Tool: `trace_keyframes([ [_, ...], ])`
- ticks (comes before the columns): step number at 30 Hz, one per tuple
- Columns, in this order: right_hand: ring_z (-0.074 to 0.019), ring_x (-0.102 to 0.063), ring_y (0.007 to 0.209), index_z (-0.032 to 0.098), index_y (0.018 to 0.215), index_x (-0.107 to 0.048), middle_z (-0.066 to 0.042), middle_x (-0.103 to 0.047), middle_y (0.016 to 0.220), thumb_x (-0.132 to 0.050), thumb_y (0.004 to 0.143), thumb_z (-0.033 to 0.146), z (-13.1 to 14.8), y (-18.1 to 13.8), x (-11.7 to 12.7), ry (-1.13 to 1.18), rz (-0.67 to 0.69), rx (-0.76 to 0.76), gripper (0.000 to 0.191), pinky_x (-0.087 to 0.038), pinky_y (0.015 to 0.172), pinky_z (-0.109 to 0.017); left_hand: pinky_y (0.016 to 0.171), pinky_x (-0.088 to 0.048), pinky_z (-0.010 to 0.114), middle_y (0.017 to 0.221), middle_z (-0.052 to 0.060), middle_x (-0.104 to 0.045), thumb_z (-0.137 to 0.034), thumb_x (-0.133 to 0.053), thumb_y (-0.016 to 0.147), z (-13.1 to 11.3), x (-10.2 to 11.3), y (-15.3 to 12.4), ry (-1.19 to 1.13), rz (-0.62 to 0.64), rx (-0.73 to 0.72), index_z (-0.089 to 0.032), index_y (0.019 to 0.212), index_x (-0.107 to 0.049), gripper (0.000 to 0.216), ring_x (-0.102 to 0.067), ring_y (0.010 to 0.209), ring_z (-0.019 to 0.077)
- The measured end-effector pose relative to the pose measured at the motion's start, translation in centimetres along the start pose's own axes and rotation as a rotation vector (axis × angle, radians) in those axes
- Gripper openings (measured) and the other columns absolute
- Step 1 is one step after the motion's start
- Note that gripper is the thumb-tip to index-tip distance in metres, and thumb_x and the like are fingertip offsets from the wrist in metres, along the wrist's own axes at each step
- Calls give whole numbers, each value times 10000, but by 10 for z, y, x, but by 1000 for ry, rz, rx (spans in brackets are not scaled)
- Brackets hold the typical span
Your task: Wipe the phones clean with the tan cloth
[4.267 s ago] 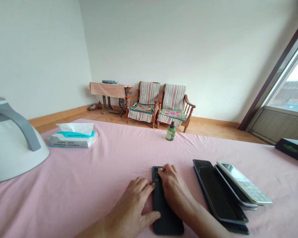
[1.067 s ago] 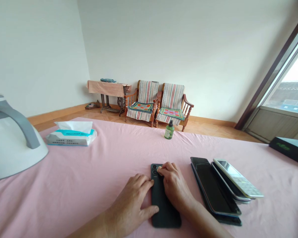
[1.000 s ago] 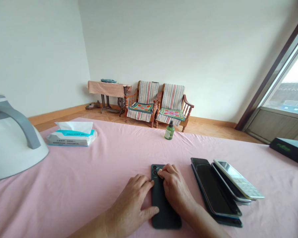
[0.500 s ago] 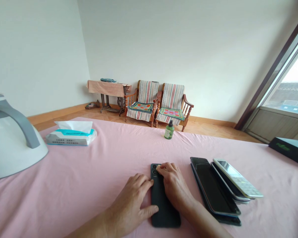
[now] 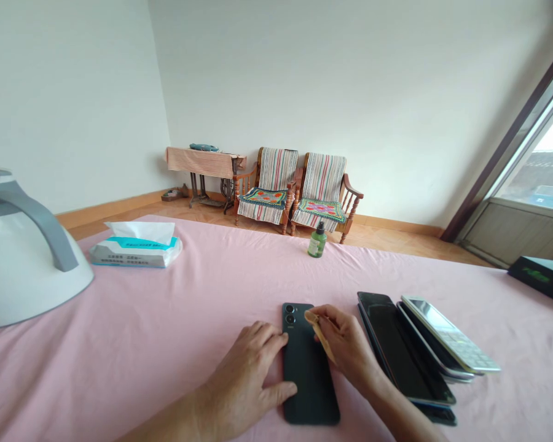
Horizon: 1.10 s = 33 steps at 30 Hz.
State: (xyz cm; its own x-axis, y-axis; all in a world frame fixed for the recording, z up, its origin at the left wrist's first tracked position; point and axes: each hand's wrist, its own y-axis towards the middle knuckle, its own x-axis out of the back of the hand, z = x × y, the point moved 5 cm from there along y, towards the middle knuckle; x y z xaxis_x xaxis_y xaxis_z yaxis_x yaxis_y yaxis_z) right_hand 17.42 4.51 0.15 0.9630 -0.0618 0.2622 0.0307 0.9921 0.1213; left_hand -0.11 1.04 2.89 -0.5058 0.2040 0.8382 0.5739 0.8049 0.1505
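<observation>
A dark smartphone [image 5: 308, 374] lies back side up on the pink cloth, its camera lenses at the far left corner. My left hand [image 5: 246, 374] holds it steady from the left, index fingertip against the edge and thumb resting on the back. In the pinched fingers of my right hand [image 5: 345, 344] is a small tan cloth-like piece [image 5: 321, 337], with a rounded end at the fingertips and a strip trailing down. It is beside the camera lenses, over the phone's right side; whether it touches the phone I cannot tell.
Stacked phones [image 5: 399, 350] lie right of my right hand, beside more phones topped by a white one [image 5: 447, 331]. Farther off are a green spray bottle [image 5: 316, 244], a tissue pack [image 5: 136, 250], a white kettle [image 5: 32, 270] and a black box [image 5: 541, 279]. Two armchairs [image 5: 322, 178] stand behind.
My right hand has moved right, off the camera lenses, uncovering them and showing more of the tan piece. My left hand keeps its place on the phone. The view has shifted slightly.
</observation>
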Motion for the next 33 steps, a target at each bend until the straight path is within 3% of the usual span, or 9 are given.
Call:
trace_keyframes([
  [9, -104, -497, 508, 145, 862, -688, 10, -584, 587, -609, 791, 448, -2, 2, 0, 128, -38, -47, 321, -357, 451, -199, 973, -404, 414, 1152, 79, -576, -331, -765, 731, 0, 0, 1, -2, -5, 2, -161, 1225, -572, 556, -484, 1089, 268],
  [12, -144, -577, 600, 153, 876, -689, -21, -642, 665, -601, 801, 444, 3, 2, 1, 99, -33, 6, 313, -421, 522, -225, 973, -405, 415, 1149, 80, -575, -330, -764, 732, 0, 0, 1, 2, -1, 8, -157, 1230, -570, 562, -483, 1090, 268],
  [17, -190, -629, 803, 185, 909, -677, -55, -665, 880, -564, 841, 276, 8, -2, 3, -194, -81, 181, 160, -475, 722, -285, 970, -405, 421, 1145, 78, -577, -334, -764, 730, -1, 1, 1, 5, -6, 1, -165, 1218, -577, 549, -486, 1086, 270],
  [21, -180, -585, 811, 201, 844, -690, -54, -605, 854, -470, 876, 137, 17, -12, -8, -463, 64, 366, 231, -460, 744, -294, 974, -403, 423, 1149, 76, -576, -321, -770, 722, -1, 0, 1, 9, -8, 9, -164, 1209, -579, 547, -484, 1090, 271],
  [25, -165, -555, 758, 187, 750, -650, -50, -565, 823, -429, 881, 75, 22, -18, -15, -640, 140, 357, 281, -455, 716, -277, 962, -411, 431, 1141, 78, -579, -339, -761, 730, -1, 0, 1, 16, -5, 9, -167, 1200, -584, 531, -491, 1077, 275],
  [33, -199, -517, 893, 200, 924, -643, -76, -598, 983, -394, 867, 12, 29, -5, -23, -795, 134, 399, 317, -427, 800, -298, 964, -407, 424, 1133, 77, -580, -329, -764, 724, 2, -3, 4, 28, -34, -19, -179, 1204, -582, 535, -491, 1078, 273],
])
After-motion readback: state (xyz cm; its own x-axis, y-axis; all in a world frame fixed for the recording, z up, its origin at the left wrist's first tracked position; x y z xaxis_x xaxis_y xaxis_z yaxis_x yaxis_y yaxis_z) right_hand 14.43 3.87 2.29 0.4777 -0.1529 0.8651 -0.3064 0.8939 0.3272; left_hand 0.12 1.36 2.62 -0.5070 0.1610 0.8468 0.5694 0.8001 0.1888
